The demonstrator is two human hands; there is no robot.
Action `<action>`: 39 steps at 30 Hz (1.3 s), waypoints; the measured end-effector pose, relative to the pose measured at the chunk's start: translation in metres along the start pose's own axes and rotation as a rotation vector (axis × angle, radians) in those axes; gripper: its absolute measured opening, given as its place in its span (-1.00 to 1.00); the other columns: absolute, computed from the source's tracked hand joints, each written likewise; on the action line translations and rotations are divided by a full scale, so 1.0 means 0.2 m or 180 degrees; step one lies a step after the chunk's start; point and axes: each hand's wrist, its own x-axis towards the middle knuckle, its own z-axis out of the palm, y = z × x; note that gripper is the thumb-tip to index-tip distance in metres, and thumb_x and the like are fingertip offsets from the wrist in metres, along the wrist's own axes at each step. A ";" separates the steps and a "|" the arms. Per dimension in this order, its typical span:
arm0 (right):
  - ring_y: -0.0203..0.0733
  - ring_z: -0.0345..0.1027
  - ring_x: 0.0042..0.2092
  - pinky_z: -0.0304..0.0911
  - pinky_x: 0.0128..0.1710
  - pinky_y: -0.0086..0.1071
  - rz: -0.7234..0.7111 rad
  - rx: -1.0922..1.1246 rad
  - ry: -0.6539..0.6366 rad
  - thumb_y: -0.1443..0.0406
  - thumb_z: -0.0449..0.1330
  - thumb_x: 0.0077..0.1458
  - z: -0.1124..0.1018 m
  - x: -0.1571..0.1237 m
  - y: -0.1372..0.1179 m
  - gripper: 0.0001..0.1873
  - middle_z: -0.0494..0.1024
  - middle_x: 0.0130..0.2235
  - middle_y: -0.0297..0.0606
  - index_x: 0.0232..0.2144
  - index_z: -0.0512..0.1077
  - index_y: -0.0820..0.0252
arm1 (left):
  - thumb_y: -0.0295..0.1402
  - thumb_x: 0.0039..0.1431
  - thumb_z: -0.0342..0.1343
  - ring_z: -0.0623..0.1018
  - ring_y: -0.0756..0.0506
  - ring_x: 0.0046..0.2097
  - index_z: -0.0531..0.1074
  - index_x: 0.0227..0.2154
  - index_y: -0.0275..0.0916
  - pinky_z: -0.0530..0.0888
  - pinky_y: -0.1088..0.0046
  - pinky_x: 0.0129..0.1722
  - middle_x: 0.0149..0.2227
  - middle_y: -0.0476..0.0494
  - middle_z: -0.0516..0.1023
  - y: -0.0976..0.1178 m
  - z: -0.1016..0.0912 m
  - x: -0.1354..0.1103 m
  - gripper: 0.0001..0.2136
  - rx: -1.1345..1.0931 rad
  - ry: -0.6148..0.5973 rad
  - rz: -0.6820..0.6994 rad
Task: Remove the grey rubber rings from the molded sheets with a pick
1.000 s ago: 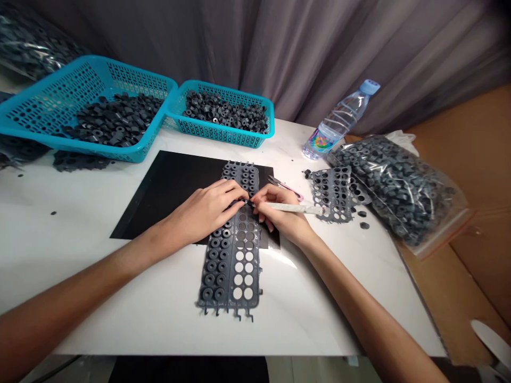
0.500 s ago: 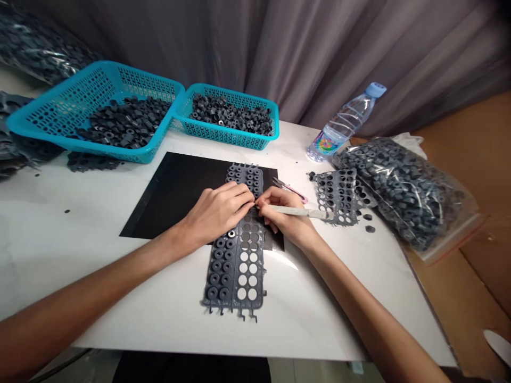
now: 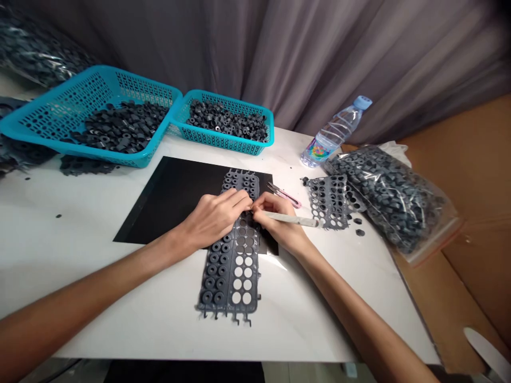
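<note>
A long grey rubber sheet (image 3: 230, 271) of moulded rings lies across a black mat (image 3: 175, 194) on the white table (image 3: 80, 255). Its right columns are punched-out holes; its left columns still hold rings. My left hand (image 3: 213, 215) rests on the sheet with fingers curled, pinching at a ring beside the tool tip. My right hand (image 3: 277, 221) grips a thin pale knife-like tool (image 3: 295, 218) like a pen, its tip at the sheet's middle next to my left fingertips.
Two turquoise baskets (image 3: 51, 114) (image 3: 261, 114) of loose dark rings stand at the back. A second holed sheet (image 3: 331, 199), pink-handled snips (image 3: 285, 194), a water bottle (image 3: 335, 133) and a clear bag of rings (image 3: 389, 197) lie to the right. Cardboard lies beyond the table's right edge.
Both hands stay at the same spot on the sheet, fingertips working slightly. The view has shifted a little; nothing else moved.
</note>
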 end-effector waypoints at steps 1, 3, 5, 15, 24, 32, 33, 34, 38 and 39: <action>-0.35 0.21 -0.42 0.10 -0.45 -0.47 0.0029 0.0036 0.0010 0.36 0.22 0.13 0.00 0.00 0.00 -0.95 0.39 -0.44 -0.42 -0.39 0.41 0.20 | -0.46 0.52 -0.05 0.58 -0.09 -0.12 0.45 -0.11 -0.25 0.38 0.37 -0.36 -0.16 -0.06 0.59 -0.01 0.00 0.00 -0.84 -0.0115 -0.0030 -0.0076; -0.37 0.23 -0.46 0.13 -0.50 -0.49 0.0131 0.0167 -0.0017 0.36 0.21 0.14 -0.01 0.00 0.01 -0.99 0.42 -0.44 -0.42 -0.35 0.43 0.19 | -0.37 0.53 -0.02 0.57 -0.10 -0.11 0.45 -0.13 -0.23 0.44 0.36 -0.23 -0.16 -0.06 0.58 -0.03 -0.01 0.01 -0.85 -0.0406 -0.0137 -0.0179; -0.38 0.24 -0.52 0.14 -0.58 -0.51 0.0243 0.0393 -0.0052 0.32 0.21 0.17 -0.03 0.00 0.02 -0.95 0.45 -0.44 -0.41 -0.29 0.44 0.19 | -0.32 0.52 0.01 0.57 -0.10 -0.05 0.45 -0.11 -0.23 0.47 0.35 -0.11 -0.11 -0.07 0.58 -0.05 -0.03 0.01 -0.86 -0.0760 -0.0295 -0.0219; -0.41 0.22 -0.60 0.12 -0.73 -0.57 0.0340 0.0406 -0.0060 0.31 0.19 0.17 -0.03 0.01 0.03 -0.93 0.48 -0.45 -0.41 -0.26 0.44 0.16 | -0.30 0.48 0.05 0.57 -0.14 0.04 0.45 0.03 -0.17 0.51 0.31 0.00 0.01 -0.11 0.54 -0.08 -0.05 -0.01 -0.82 -0.1045 -0.0519 -0.0346; -0.39 0.27 -0.59 0.13 -0.72 -0.58 0.0345 0.0307 -0.0166 0.30 0.21 0.15 -0.05 0.05 0.00 -0.93 0.47 -0.49 -0.40 -0.33 0.46 0.19 | -0.34 0.46 0.05 0.57 -0.16 0.03 0.45 0.02 -0.19 0.50 0.33 -0.10 -0.01 -0.12 0.56 -0.06 -0.06 -0.01 -0.82 -0.0891 -0.0540 -0.0375; -0.38 0.29 -0.56 0.18 -0.69 -0.58 0.0385 0.0342 -0.0247 0.31 0.22 0.13 -0.05 0.05 0.01 -0.92 0.48 -0.47 -0.40 -0.30 0.46 0.19 | -0.35 0.46 0.05 0.57 -0.15 0.03 0.44 0.00 -0.20 0.50 0.34 -0.11 -0.03 -0.11 0.56 -0.06 -0.05 -0.01 -0.84 -0.0872 -0.0493 -0.0374; -0.38 0.30 -0.56 0.18 -0.69 -0.58 0.0395 0.0316 -0.0254 0.31 0.22 0.13 -0.05 0.05 0.01 -0.92 0.48 -0.47 -0.40 -0.30 0.46 0.19 | -0.35 0.46 0.05 0.57 -0.15 0.03 0.44 0.00 -0.20 0.50 0.34 -0.11 -0.03 -0.11 0.55 -0.06 -0.05 -0.01 -0.84 -0.0864 -0.0491 -0.0372; -0.38 0.30 -0.56 0.18 -0.69 -0.59 0.0405 0.0297 -0.0256 0.31 0.22 0.12 -0.05 0.05 0.00 -0.92 0.48 -0.47 -0.40 -0.30 0.46 0.19 | -0.35 0.45 0.05 0.57 -0.15 0.03 0.44 -0.01 -0.20 0.50 0.34 -0.11 -0.03 -0.11 0.55 -0.06 -0.05 -0.01 -0.85 -0.0852 -0.0493 -0.0372; -0.39 0.30 -0.58 0.21 -0.70 -0.58 0.0420 0.0302 -0.0218 0.31 0.21 0.11 -0.05 0.05 -0.01 -0.92 0.47 -0.48 -0.41 -0.31 0.46 0.20 | -0.35 0.46 0.05 0.57 -0.15 0.02 0.44 0.00 -0.20 0.51 0.34 -0.11 -0.04 -0.10 0.55 -0.06 -0.05 -0.01 -0.84 -0.0820 -0.0503 -0.0370; -0.39 0.30 -0.58 0.22 -0.70 -0.57 0.0421 0.0318 -0.0211 0.31 0.21 0.11 -0.05 0.05 -0.01 -0.92 0.47 -0.48 -0.41 -0.31 0.46 0.20 | -0.35 0.46 0.04 0.57 -0.15 0.02 0.44 0.00 -0.21 0.51 0.34 -0.11 -0.04 -0.11 0.55 -0.06 -0.05 -0.01 -0.84 -0.0821 -0.0498 -0.0364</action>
